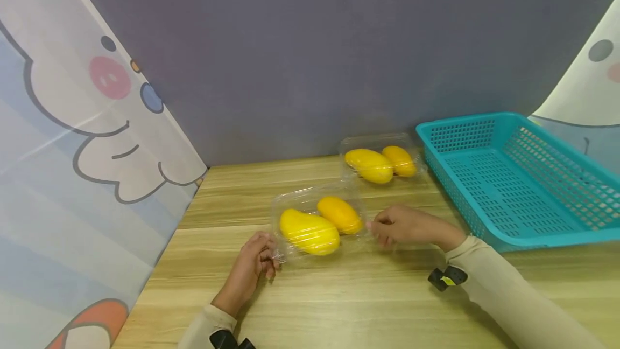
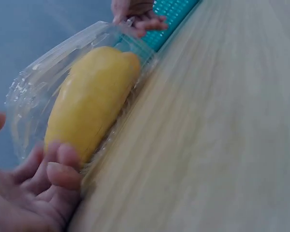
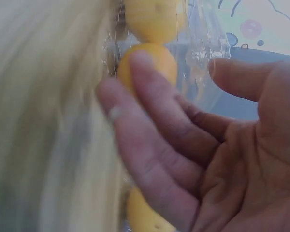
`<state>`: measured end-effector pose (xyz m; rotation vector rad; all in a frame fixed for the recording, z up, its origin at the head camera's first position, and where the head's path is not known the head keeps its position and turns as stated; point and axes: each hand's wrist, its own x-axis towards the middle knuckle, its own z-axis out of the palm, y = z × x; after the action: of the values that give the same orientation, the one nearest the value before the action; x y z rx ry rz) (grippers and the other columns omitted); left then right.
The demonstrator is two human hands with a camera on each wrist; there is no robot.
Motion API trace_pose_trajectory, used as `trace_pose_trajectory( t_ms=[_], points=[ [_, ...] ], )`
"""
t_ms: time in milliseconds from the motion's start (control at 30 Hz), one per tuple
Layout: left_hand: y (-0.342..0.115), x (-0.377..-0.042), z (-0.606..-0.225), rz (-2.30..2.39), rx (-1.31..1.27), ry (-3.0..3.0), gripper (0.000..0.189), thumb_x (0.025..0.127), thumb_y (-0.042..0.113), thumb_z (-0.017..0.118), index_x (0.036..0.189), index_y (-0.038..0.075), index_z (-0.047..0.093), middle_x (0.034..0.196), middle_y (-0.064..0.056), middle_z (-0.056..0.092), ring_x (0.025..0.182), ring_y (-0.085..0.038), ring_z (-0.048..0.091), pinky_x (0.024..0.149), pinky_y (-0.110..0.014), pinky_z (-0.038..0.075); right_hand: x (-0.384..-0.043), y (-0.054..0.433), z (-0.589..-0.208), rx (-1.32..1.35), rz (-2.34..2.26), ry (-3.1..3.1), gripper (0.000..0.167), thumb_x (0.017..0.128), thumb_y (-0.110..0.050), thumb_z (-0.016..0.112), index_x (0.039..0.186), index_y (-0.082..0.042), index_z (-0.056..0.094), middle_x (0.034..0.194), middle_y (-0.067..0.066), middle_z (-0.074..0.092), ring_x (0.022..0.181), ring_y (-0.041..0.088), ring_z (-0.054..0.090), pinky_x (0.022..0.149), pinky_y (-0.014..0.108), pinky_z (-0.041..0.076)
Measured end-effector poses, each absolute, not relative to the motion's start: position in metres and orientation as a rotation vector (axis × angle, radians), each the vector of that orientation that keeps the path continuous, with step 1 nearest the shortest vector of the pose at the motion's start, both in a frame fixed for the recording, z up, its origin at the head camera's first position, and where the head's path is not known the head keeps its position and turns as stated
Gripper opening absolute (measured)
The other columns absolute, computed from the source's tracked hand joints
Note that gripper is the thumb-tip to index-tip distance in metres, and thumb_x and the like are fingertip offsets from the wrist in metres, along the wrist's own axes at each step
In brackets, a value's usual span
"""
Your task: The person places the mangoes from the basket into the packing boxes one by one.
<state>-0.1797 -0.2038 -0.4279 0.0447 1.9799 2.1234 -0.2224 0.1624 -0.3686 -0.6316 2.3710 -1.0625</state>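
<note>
A clear plastic clamshell box [image 1: 300, 196] sits on the wooden table between the two hands. Inside are a large yellow mango [image 1: 310, 233] and a smaller, more orange one [image 1: 340, 215]. At the box's left end is my left hand [image 1: 253, 257], its fingertips by the plastic and its thumb apart from them. Whether those fingertips touch the wall is hard to tell. My right hand [image 1: 402, 225] is beside the right end, and in the right wrist view its loosely extended fingers [image 3: 150, 140] and spread thumb pinch nothing.
Behind stands a second clear clamshell box [image 1: 382, 139] with two yellow fruits [image 1: 370, 166]. A turquoise plastic basket [image 1: 465, 198] stands at the right, close to the right forearm. A grey wall [image 1: 300, 69] borders the wooden table [image 1: 218, 198] at the back, with a cartoon-print curtain [image 1: 63, 176] on the left.
</note>
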Motion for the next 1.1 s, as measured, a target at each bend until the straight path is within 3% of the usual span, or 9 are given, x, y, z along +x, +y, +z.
trace_pose_trajectory(
  t_ms=[67,167,400,467,567,700,967,1100],
  points=[
    [-0.207,-0.179,-0.429,2.030,0.156,1.953,0.035,0.107,0.039,0.038,0.095,0.010,0.053,0.072,0.003,0.063,0.058,-0.009,0.058,0.044,-0.019,0.041,-0.221,0.162,-0.372,-0.585,-1.147,2.296,0.042,0.104,-0.035,0.050,0.095,0.001,0.070,0.078,0.008,0.072,0.072,0.022,0.069,0.067,0.037,0.060],
    [-0.213,-0.181,-0.430,1.983,0.314,1.878,0.038,0.108,0.036,0.036,0.090,0.011,0.058,0.070,0.005,0.066,0.055,-0.007,0.060,0.041,-0.016,0.039,-0.220,0.162,-0.377,-0.535,-1.245,2.200,0.041,0.104,-0.032,0.051,0.097,0.005,0.068,0.076,0.009,0.072,0.069,0.021,0.069,0.066,0.038,0.060],
    [-0.216,-0.186,-0.432,2.054,0.511,1.702,0.015,0.107,0.019,0.040,0.115,0.009,0.048,0.092,-0.001,0.071,0.080,-0.014,0.071,0.052,-0.023,0.054,-0.219,0.170,-0.383,-0.459,-1.322,2.099,0.041,0.104,-0.031,0.051,0.110,0.007,0.065,0.075,0.006,0.071,0.066,0.017,0.067,0.060,0.030,0.057],
    [-0.213,-0.186,-0.433,2.045,0.490,1.725,0.014,0.106,0.018,0.043,0.117,0.010,0.046,0.095,-0.001,0.070,0.084,-0.014,0.070,0.051,-0.022,0.053,-0.218,0.173,-0.383,-0.450,-1.331,2.085,0.041,0.104,-0.031,0.051,0.112,0.007,0.065,0.075,0.006,0.071,0.065,0.017,0.067,0.059,0.029,0.056],
    [-0.210,-0.189,-0.433,1.988,0.542,1.697,0.015,0.107,0.019,0.041,0.110,0.009,0.052,0.091,0.000,0.070,0.077,-0.012,0.071,0.034,-0.022,0.031,-0.217,0.175,-0.383,-0.471,-1.347,2.062,0.043,0.104,-0.031,0.049,0.109,0.008,0.065,0.074,0.006,0.071,0.064,0.016,0.066,0.057,0.028,0.056],
    [-0.210,-0.192,-0.432,1.880,0.641,1.616,0.036,0.109,0.025,0.034,0.095,0.006,0.061,0.079,0.003,0.071,0.058,-0.009,0.068,0.031,-0.034,0.007,-0.217,0.176,-0.386,-0.492,-1.362,2.041,0.043,0.105,-0.031,0.047,0.106,0.009,0.064,0.075,0.005,0.071,0.065,0.016,0.067,0.058,0.028,0.056],
    [-0.201,-0.189,-0.432,1.915,0.614,1.588,0.042,0.109,0.026,0.031,0.086,0.014,0.064,0.071,0.009,0.072,0.051,-0.006,0.065,0.031,-0.031,0.007,-0.219,0.176,-0.386,-0.509,-1.393,1.999,0.040,0.104,-0.028,0.047,0.105,0.010,0.061,0.080,0.007,0.072,0.070,0.017,0.068,0.059,0.028,0.056],
    [-0.196,-0.184,-0.432,1.908,0.459,1.706,0.039,0.107,0.029,0.035,0.082,0.017,0.062,0.066,0.010,0.068,0.052,-0.007,0.065,0.036,-0.023,0.018,-0.218,0.176,-0.386,-0.493,-1.384,1.998,0.038,0.105,-0.028,0.047,0.100,0.007,0.061,0.080,0.007,0.073,0.071,0.017,0.069,0.060,0.028,0.056]
  ],
)
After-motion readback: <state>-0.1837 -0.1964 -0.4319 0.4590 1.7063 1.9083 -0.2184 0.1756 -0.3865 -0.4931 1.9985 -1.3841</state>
